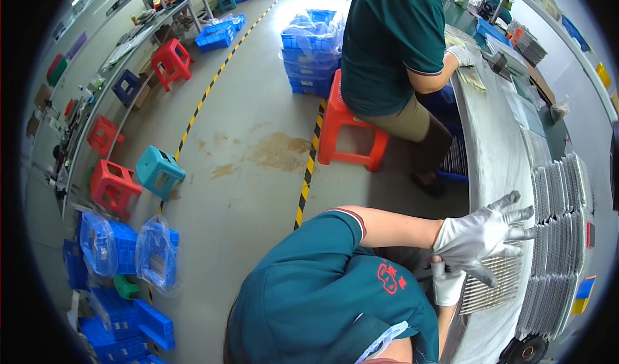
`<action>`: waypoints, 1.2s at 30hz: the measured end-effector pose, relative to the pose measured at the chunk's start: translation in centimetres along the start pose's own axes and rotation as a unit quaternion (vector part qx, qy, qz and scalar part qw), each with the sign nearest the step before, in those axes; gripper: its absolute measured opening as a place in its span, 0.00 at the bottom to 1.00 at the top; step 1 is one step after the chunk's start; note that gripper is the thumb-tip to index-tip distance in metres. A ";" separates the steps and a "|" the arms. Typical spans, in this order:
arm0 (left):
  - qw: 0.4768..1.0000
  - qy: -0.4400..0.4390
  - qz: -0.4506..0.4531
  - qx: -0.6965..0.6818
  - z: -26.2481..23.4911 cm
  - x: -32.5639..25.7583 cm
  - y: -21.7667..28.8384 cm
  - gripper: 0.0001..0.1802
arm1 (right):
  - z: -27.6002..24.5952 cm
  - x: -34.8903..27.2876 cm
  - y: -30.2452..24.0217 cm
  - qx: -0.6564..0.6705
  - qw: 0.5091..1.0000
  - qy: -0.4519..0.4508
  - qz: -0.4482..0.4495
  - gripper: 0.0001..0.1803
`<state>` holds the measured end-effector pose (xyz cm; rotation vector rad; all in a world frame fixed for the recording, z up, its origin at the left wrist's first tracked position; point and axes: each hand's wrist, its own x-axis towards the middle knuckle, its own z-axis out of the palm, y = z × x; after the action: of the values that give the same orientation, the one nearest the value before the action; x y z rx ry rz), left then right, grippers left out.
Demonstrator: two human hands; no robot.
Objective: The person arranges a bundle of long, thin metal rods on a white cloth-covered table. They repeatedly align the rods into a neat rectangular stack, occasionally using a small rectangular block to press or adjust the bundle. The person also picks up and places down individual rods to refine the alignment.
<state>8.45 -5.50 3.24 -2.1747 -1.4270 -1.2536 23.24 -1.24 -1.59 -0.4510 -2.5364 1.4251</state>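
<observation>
My left hand (483,235), in a silvery-white glove, is stretched over the workbench (496,164) with its fingers spread and nothing in them. Just below it, my right hand (447,286), also gloved with a bare thumb tip, is closed at the cuff of the left glove; its fingers are partly hidden. Under and beside both hands lies a row of thin, pale metallic strips (493,290) on the bench. To the right of my left hand stand tall stacks of grey ridged metal pieces (558,248).
A co-worker (393,48) sits ahead on a red stool (353,128) at the same bench. Blue crates (313,54) are stacked on the floor behind that person. More stools and blue crates (158,254) stand at the left. A round black object (525,350) lies at the near bench end.
</observation>
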 end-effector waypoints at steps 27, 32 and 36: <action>0.995 0.050 -0.059 -0.065 2.9 0.0 0.4 0.51 | -0.6 -0.9 5.2 0.012 0.997 0.075 -0.005 0.33; 0.999 0.033 -0.034 -0.016 1.0 0.0 0.8 0.41 | -1.5 0.0 3.8 -0.016 1.000 -0.009 0.017 0.18; 0.904 0.162 -0.017 -0.396 -0.7 0.7 1.2 0.36 | -1.8 0.3 3.4 0.075 0.995 0.057 -0.033 0.20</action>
<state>9.19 -6.10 4.50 -2.1888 -0.8928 -2.3886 24.06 1.99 -3.59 -0.4074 -2.3134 1.5069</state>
